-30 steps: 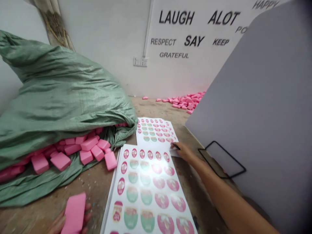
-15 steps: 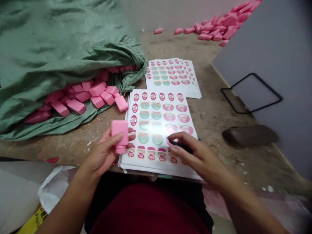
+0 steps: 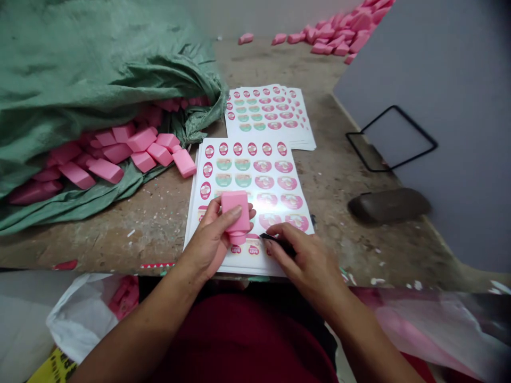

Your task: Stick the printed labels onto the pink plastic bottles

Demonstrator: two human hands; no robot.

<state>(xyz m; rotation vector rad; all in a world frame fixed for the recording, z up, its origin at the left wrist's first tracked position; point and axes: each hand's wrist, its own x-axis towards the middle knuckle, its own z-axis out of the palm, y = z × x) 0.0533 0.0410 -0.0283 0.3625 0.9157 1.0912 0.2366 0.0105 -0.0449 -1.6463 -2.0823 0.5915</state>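
My left hand [image 3: 208, 240] is shut on a flat pink plastic bottle [image 3: 235, 213], its capped end pointing down, held over a white sheet of printed oval labels [image 3: 265, 183]. My right hand [image 3: 304, 259] pinches a small black tool [image 3: 279, 242], whose thin tip rests on the sheet's lower part. The tool's exact kind is hidden by my fingers. Behind this sheet lies a stack of similar label sheets [image 3: 266, 114]. Several loose pink bottles [image 3: 123, 151] spill from a green woven sack [image 3: 91, 69] to the left.
The rough, stained workbench [image 3: 351, 250] carries everything. A grey board [image 3: 435, 90] with a black wire frame [image 3: 391, 138] stands at right, beside a dark brown lump [image 3: 388, 205]. More pink bottles [image 3: 333, 37] lie piled at the back. A white plastic bag [image 3: 82, 314] sits below the front edge.
My view has tipped down from the wall to the bench. My left hand has brought the pink bottle up over the sheet, and my right hand has moved from the far stack to the near sheet.
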